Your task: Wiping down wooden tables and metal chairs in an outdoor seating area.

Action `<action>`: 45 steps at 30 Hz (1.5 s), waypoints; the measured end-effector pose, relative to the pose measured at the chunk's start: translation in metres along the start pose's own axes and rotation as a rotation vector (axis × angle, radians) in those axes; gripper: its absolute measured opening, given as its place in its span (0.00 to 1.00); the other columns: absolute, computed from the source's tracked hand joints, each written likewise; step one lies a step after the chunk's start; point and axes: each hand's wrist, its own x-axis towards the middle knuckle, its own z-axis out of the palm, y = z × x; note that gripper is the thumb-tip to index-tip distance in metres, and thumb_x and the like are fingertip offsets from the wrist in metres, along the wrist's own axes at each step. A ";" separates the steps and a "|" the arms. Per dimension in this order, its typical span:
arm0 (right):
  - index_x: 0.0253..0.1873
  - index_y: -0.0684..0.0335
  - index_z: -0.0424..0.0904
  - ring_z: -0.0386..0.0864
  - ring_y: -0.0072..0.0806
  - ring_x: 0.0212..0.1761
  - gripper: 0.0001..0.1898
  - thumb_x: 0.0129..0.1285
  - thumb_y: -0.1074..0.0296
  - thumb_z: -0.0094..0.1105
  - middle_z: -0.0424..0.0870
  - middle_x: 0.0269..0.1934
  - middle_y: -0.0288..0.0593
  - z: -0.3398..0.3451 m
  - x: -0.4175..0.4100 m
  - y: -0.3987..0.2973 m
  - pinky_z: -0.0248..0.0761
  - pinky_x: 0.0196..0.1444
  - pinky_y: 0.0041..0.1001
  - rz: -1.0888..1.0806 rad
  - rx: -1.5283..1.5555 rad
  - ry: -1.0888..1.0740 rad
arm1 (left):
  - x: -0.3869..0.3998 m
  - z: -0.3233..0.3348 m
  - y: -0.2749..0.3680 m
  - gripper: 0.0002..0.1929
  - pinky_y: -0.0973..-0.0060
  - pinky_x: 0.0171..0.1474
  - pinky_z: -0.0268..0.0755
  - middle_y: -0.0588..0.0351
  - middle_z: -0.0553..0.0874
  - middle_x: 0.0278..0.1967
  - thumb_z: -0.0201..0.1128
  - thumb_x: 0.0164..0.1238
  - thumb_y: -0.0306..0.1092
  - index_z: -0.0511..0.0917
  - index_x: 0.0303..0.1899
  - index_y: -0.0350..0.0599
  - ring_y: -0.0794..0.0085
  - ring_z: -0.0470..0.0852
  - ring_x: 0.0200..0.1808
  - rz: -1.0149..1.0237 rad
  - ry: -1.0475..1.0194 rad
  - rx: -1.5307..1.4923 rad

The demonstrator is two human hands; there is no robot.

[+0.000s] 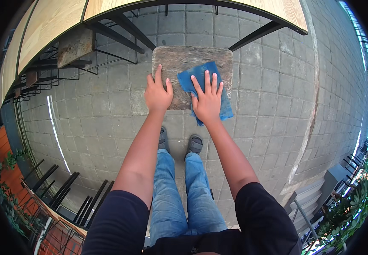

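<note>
In front of me stands a stool with a worn, brown-grey wooden seat (171, 57). A blue cloth (203, 68) lies over the right part of the seat and hangs past its near edge. My right hand (207, 98) rests flat on this cloth, fingers spread and pointing away from me. My left hand (159, 92) is at the seat's left edge, its index finger stretched over the top and its thumb apart. It holds no cloth. The underside of the left palm is hidden.
A long light-wood table (53, 28) with a black metal frame runs across the top and upper left. Other stools (75, 47) stand beneath it. Square paving tiles (113, 108) form the floor. Black furniture legs are at lower left, with steps (305, 197) and plants (349, 210) at lower right.
</note>
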 end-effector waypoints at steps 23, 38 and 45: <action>0.86 0.35 0.71 0.53 0.59 0.92 0.29 0.83 0.50 0.55 0.62 0.90 0.52 0.013 0.149 0.013 0.39 0.89 0.68 -0.017 -0.151 0.062 | 0.006 0.000 0.002 0.42 0.48 0.55 0.84 0.37 0.81 0.64 0.65 0.77 0.45 0.59 0.87 0.45 0.39 0.88 0.57 0.020 0.021 -0.073; 0.88 0.35 0.67 0.45 0.65 0.94 0.40 0.72 0.61 0.66 0.51 0.93 0.57 0.009 -0.082 -0.044 0.38 0.89 0.70 0.076 -0.009 -0.096 | 0.004 -0.009 0.009 0.40 0.44 0.54 0.83 0.36 0.80 0.66 0.56 0.85 0.42 0.51 0.90 0.42 0.36 0.89 0.54 -0.137 -0.106 -0.132; 0.89 0.36 0.67 0.43 0.65 0.94 0.34 0.81 0.55 0.61 0.51 0.93 0.56 0.022 -0.006 -0.051 0.37 0.89 0.69 0.086 0.002 -0.009 | 0.003 -0.009 -0.005 0.37 0.42 0.53 0.81 0.34 0.79 0.65 0.51 0.87 0.40 0.52 0.89 0.41 0.34 0.88 0.53 -0.095 -0.107 -0.205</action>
